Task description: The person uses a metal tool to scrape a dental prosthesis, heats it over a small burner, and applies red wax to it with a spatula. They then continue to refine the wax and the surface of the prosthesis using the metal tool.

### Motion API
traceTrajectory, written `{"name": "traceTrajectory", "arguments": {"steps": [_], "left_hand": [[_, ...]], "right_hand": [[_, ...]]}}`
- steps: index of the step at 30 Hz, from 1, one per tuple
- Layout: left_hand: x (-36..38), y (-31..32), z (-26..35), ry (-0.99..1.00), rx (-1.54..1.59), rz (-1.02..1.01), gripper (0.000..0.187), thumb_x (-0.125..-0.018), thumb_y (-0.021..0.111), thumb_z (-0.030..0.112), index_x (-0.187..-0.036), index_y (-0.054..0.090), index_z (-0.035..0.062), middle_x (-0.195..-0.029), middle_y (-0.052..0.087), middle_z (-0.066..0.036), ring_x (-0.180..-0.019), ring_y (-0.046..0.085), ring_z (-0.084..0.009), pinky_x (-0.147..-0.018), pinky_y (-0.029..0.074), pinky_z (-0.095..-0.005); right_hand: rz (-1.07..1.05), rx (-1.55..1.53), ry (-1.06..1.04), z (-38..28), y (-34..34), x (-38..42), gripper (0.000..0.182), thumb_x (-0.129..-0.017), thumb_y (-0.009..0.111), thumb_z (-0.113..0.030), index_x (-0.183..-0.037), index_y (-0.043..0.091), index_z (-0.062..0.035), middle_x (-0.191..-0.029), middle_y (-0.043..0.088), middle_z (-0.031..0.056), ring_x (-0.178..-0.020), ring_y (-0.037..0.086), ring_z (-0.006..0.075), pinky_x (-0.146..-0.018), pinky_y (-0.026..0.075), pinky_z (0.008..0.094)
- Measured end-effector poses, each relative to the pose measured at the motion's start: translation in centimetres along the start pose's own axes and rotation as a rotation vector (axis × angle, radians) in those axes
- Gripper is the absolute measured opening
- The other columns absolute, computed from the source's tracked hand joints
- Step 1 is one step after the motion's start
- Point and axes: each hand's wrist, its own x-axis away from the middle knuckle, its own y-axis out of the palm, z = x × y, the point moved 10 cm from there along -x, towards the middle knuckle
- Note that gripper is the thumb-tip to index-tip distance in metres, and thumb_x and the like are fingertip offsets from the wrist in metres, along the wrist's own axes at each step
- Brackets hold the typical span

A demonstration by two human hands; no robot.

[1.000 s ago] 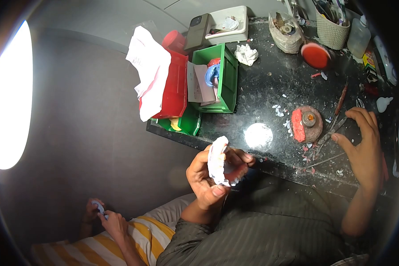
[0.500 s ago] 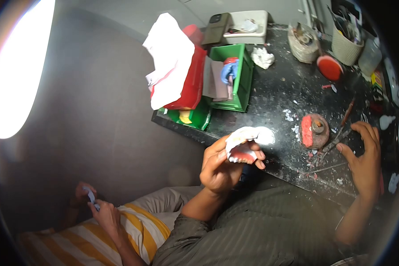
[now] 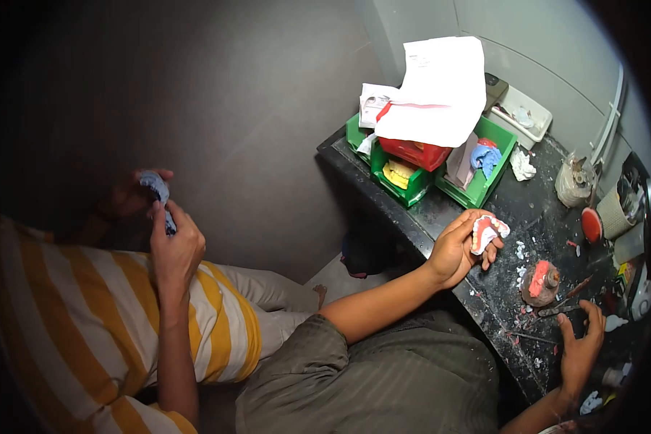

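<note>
On the worktop, the bins stand at the far left corner under a sheet of paper, the burner sits nearer the front edge, and hand tools lie just right of it.

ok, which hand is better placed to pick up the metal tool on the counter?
Right. The right hand rests beside the metal tool; the left hand already grips the denture.

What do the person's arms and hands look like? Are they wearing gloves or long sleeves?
No gloves: both the left hand and the right hand are bare, with no rings or watch that I can see. The forearms are bare too. The dark grey shirt has fine stripes and short sleeves.
</note>
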Motion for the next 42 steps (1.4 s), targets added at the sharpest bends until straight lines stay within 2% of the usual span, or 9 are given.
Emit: {"name": "traceTrajectory", "arguments": {"steps": [10,14,19,24,29,32,36,39,42], "left_hand": [[-0.1,0.5,0.2,0.028,-0.027,-0.062,0.033,-0.106,0.037,0.029,-0.129,0.044,0.0044,-0.1,0.065,-0.02,-0.074,0.067,-0.022,-0.06,0.055,-0.0328],[0.0,0.7,0.0,0.039,-0.039,-0.098,0.05,-0.09,0.067,0.005,-0.134,0.043,0.0054,-0.112,0.063,-0.019,-0.083,0.065,-0.0185,-0.068,0.055,-0.0303],[0.5,0.2,-0.1,-0.017,-0.051,-0.044,0.064,-0.078,0.07,-0.01,-0.133,0.044,0.0104,-0.111,0.058,-0.006,-0.087,0.06,-0.0124,-0.07,0.052,-0.025],[1.0,1.3,0.3,-0.068,-0.154,-0.054,0.049,-0.085,0.071,0.012,-0.127,0.045,0.014,-0.089,0.048,-0.004,-0.069,0.044,-0.0103,-0.058,0.038,-0.025],[0.8,2.5,-0.5,-0.124,-0.137,-0.112,0.035,-0.093,0.057,0.029,-0.121,0.046,0.0117,-0.097,0.05,-0.009,-0.069,0.045,-0.0135,-0.055,0.037,-0.0261],[1.3,3.3,-0.2,-0.023,-0.222,-0.09,0.049,-0.092,0.057,0.037,-0.127,0.047,0.0042,-0.112,0.053,-0.012,-0.086,0.052,-0.0173,-0.071,0.043,-0.0303],[1.9,5.4,0.1,0.001,-0.296,-0.187,0.07,-0.092,0.061,0.04,-0.139,0.042,-0.008,-0.108,0.058,-0.009,-0.099,0.054,-0.0179,-0.09,0.041,-0.0296],[2.4,6.1,0.0,0.0,-0.334,-0.256,0.073,-0.09,0.067,0.036,-0.141,0.04,-0.0079,-0.108,0.061,-0.013,-0.105,0.057,-0.0191,-0.096,0.04,-0.0313],[3.2,6.1,0.0,-0.005,-0.356,-0.274,0.075,-0.091,0.068,0.038,-0.142,0.039,-0.0084,-0.11,0.063,-0.017,-0.107,0.058,-0.0196,-0.098,0.04,-0.0315]], "right_hand": [[0.016,0.002,0.015,-0.1,-0.3,-0.1,0.039,-0.077,0.079,-0.012,-0.11,0.062,0.001,-0.106,0.061,0.0119,-0.093,0.053,0.0258,-0.084,0.042,0.0348],[0.044,-0.048,-0.004,0.1,-0.5,-0.1,0.039,-0.076,0.079,-0.011,-0.11,0.064,0.0001,-0.107,0.062,0.0124,-0.098,0.058,0.0257,-0.084,0.045,0.0344],[0.158,-0.197,0.058,-0.3,-1.5,0.7,0.033,-0.075,0.081,-0.01,-0.104,0.069,-0.0026,-0.104,0.066,0.0097,-0.092,0.06,0.0202,-0.081,0.048,0.0324],[0.249,-0.153,-0.029,-0.4,-3.8,2.9,0.032,-0.072,0.083,-0.01,-0.101,0.07,-0.0038,-0.096,0.069,0.0062,-0.08,0.056,0.0176,-0.072,0.047,0.0295],[0.207,-0.077,0.039,0.4,-4.4,4.5,0.028,-0.076,0.08,-0.009,-0.101,0.069,-0.0026,-0.098,0.069,0.0077,-0.077,0.054,0.0192,-0.071,0.047,0.0309],[0.146,-0.043,0.084,1.6,-3.9,5.1,0.026,-0.078,0.076,-0.007,-0.102,0.068,-0.002,-0.1,0.069,0.0086,-0.082,0.058,0.0228,-0.073,0.048,0.0323],[0.112,-0.05,0.1,2.4,-3.0,4.5,0.024,-0.081,0.074,-0.007,-0.103,0.068,-0.0016,-0.105,0.069,0.0097,-0.088,0.061,0.0251,-0.076,0.049,0.033],[0.089,0.001,-0.005,1.1,-1.8,3.0,0.027,-0.086,0.069,-0.01,-0.111,0.067,-0.0019,-0.118,0.065,0.0121,-0.106,0.059,0.0298,-0.09,0.047,0.0363],[0.102,0.096,-0.04,1.0,-0.2,2.1,0.029,-0.087,0.066,-0.009,-0.116,0.065,-0.002,-0.122,0.063,0.0129,-0.11,0.056,0.0314,-0.095,0.045,0.0382]]}}
